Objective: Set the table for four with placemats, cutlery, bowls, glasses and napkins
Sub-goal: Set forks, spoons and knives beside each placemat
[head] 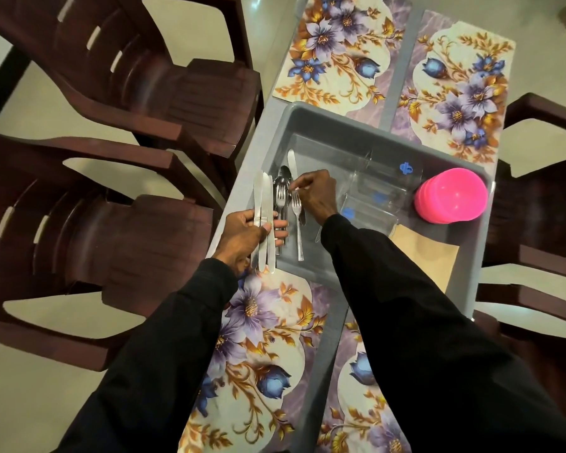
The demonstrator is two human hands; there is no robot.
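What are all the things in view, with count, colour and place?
table: one, grey, centre
placemats: four, purple floral, two far, two near
tray: one, grey, mid-table
knives: four, silver, three held, one in tray
forks: at least two, silver, tray
spoons: count unclear, silver, tray
bowls: one stack, pink, tray right
glasses: several, clear, tray
napkins: count unclear, tan, tray near corner
chairs: four, brown, two each side
left hand: holds three knives
right hand: pinches knife in tray

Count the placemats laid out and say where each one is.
4. Beyond the grey tray: far left placemat, far right placemat. Nearer than the tray: near left placemat, near right placemat, partly hidden by a sleeve.
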